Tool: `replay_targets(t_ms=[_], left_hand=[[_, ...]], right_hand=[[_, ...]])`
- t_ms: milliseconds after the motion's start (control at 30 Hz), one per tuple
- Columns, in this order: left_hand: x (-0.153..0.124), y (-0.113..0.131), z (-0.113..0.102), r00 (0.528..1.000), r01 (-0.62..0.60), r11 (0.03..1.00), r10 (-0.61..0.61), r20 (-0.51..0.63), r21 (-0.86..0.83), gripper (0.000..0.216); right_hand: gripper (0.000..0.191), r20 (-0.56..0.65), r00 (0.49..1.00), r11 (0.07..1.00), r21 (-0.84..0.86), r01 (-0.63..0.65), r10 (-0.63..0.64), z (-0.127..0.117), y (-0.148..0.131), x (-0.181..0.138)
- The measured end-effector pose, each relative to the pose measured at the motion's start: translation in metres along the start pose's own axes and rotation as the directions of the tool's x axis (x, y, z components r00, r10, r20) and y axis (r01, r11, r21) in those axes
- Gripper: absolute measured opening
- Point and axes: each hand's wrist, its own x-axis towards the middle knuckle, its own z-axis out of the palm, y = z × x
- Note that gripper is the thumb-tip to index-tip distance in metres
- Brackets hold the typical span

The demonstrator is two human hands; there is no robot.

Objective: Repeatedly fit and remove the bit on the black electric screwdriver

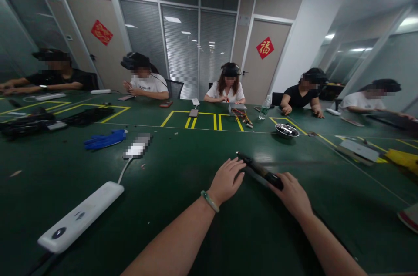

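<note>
A dark, elongated, rod-like thing (pixel 259 168) with a black end and a brownish middle lies slantwise over the green table (pixel 183 232). Its exact kind is unclear to me. My right hand (pixel 294 193) grips its near black end, the fingers partly hidden behind the hand. At the narrow far end, my left hand (pixel 227 180) has its fingers stretched out and the thumb apart. Those fingertips are beside or lightly touching the thing; I cannot tell which. A pale green bangle (pixel 210 201) circles my left wrist.
A white power strip (pixel 81 217) with a cable to a phone (pixel 137 146) is at left, near a blue glove (pixel 106 139). Beyond are a metal bowl (pixel 286 130), a plastic bottle (pixel 264 108) and a box with coloured wires (pixel 237 109). Several people sit opposite.
</note>
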Motion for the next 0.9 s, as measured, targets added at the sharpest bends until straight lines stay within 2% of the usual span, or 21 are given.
replay_targets(t_ms=[100, 233, 300, 400, 467, 567, 667, 767, 833, 900], left_hand=[[-0.001, 0.005, -0.006, 0.995, -0.090, 0.995, 0.092, -0.048, 0.036, 0.036], [-0.003, 0.009, -0.006, 0.979, -0.206, 0.976, 0.205, 0.023, 0.066, 0.037], [-0.003, 0.011, -0.003, 0.974, -0.219, 0.973, 0.214, 0.067, 0.067, 0.037], [-0.003, 0.010, 0.002, 0.980, -0.171, 0.983, 0.163, 0.113, 0.063, 0.036], [-0.002, 0.009, 0.003, 0.985, -0.123, 0.990, 0.115, 0.126, 0.064, 0.036], [-0.002, 0.009, 0.002, 0.990, -0.078, 0.996, 0.072, 0.118, 0.049, 0.036], [-0.001, 0.009, 0.001, 0.992, -0.072, 0.997, 0.068, 0.109, 0.028, 0.034], [-0.001, 0.008, 0.002, 0.992, -0.055, 0.997, 0.048, 0.120, 0.052, 0.034], [-0.001, 0.006, 0.005, 0.987, -0.046, 0.995, 0.032, 0.157, 0.084, 0.032], [-0.001, 0.004, 0.009, 0.976, -0.052, 0.992, 0.027, 0.214, 0.112, 0.030]], right_hand=[[0.041, 0.041, 0.960, 0.958, 0.090, 0.273, -0.278, 0.010, -0.054, 0.010], [0.034, 0.050, 0.855, 0.846, 0.188, 0.499, -0.516, 0.041, -0.105, 0.024], [0.040, 0.065, 0.833, 0.826, 0.187, 0.531, -0.550, 0.059, -0.117, 0.029], [0.051, 0.085, 0.837, 0.838, 0.147, 0.526, -0.540, 0.078, -0.122, 0.036], [0.054, 0.096, 0.827, 0.830, 0.137, 0.540, -0.554, 0.079, -0.123, 0.037], [0.056, 0.101, 0.816, 0.821, 0.127, 0.557, -0.569, 0.061, -0.126, 0.036], [0.049, 0.158, 0.861, 0.875, 0.124, 0.469, -0.484, 0.025, -0.121, 0.027], [0.044, 0.247, 0.934, 0.966, 0.098, 0.240, -0.257, -0.011, -0.099, 0.010], [0.048, 0.323, 0.938, 0.992, 0.074, 0.106, -0.124, -0.026, -0.077, -0.008], [0.055, 0.417, 0.908, 0.997, 0.072, 0.012, -0.041, -0.034, -0.057, -0.029]])
